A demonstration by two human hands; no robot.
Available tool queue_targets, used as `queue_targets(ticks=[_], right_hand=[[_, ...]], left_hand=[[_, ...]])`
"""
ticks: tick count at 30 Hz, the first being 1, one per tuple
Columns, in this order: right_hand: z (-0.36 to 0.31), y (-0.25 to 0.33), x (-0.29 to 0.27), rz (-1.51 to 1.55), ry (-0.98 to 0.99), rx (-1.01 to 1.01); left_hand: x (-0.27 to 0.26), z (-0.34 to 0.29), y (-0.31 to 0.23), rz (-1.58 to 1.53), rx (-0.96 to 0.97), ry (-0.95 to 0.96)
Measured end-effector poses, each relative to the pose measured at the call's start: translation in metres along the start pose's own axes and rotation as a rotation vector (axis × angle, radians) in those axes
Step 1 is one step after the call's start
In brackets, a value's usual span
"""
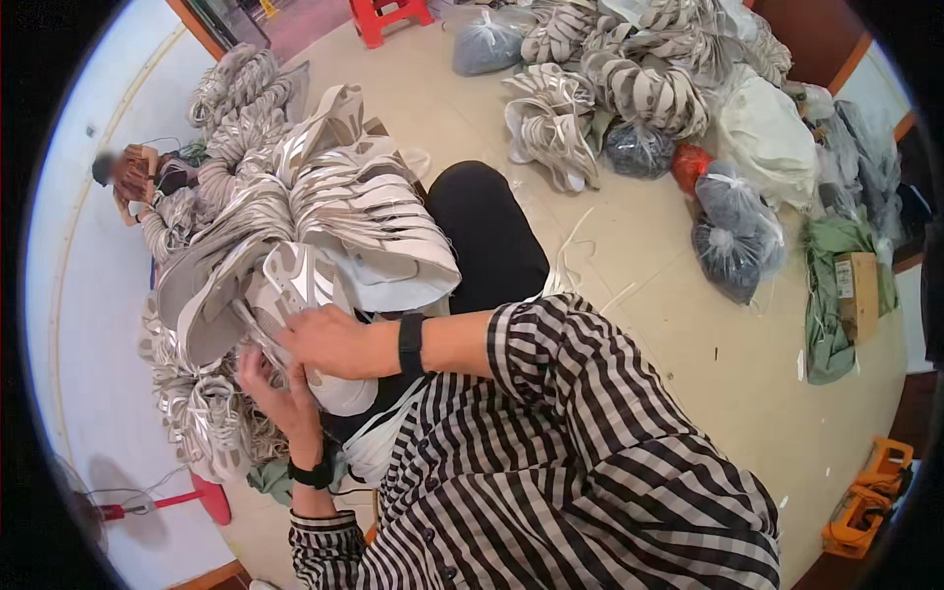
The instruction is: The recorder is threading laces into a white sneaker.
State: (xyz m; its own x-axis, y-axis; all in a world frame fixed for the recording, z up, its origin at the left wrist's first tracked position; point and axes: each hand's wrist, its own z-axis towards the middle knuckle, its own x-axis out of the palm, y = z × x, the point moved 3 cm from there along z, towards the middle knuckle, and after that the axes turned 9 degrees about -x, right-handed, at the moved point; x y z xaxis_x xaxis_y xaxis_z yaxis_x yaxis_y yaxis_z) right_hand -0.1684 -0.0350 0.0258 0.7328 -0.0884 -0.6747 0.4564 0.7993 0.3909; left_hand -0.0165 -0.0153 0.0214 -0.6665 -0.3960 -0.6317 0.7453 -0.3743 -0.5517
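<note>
A beige and white shoe upper (pixel 339 391) lies across my lap, its toe toward me. My right hand (pixel 339 342), a black band on its wrist, reaches over it with fingers bent at the upper's opening. Below it, my left hand (pixel 288 401) has its fingers curled at the left edge of the same upper, the thumb close to the right hand. What exactly lies between the fingertips is partly hidden. Right beyond both hands, a thick fanned stack of similar shoe uppers (pixel 379 221) rests against my knee.
More bundled uppers (pixel 241 138) lie beyond the stack, and laced ones (pixel 218 433) lie at left. White laces (pixel 379 442) hang by my lap. Uppers, plastic bags (pixel 733 236) and a red stool (pixel 388 20) stand across the floor. Another person (pixel 133 177) sits far left.
</note>
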Motion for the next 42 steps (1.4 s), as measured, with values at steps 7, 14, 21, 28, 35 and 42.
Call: queue_targets(ticks=[7, 14, 21, 28, 35, 42], right_hand=[[-0.008, -0.004, -0.006, -0.03, -0.041, 0.032], [0.002, -0.007, 0.002, 0.029, 0.012, 0.115], [-0.01, -0.023, 0.018, 0.207, -0.153, 0.229], [-0.014, -0.019, 0.021, 0.301, -0.284, 0.234], [-0.014, -0.019, 0.022, 0.474, -0.248, 0.434], [-0.009, -0.023, 0.024, 0.44, -0.232, 0.481]], left_hand=[[-0.009, 0.014, -0.01, -0.065, -0.067, 0.172], [-0.009, 0.028, -0.016, -0.041, -0.074, 0.356], [-0.011, 0.03, -0.013, 0.103, 0.081, 0.367], [-0.019, 0.013, 0.007, -0.212, -0.109, 0.3], [-0.015, 0.018, 0.005, -0.173, -0.121, 0.274], [-0.013, 0.032, 0.0, -0.079, -0.121, 0.359]])
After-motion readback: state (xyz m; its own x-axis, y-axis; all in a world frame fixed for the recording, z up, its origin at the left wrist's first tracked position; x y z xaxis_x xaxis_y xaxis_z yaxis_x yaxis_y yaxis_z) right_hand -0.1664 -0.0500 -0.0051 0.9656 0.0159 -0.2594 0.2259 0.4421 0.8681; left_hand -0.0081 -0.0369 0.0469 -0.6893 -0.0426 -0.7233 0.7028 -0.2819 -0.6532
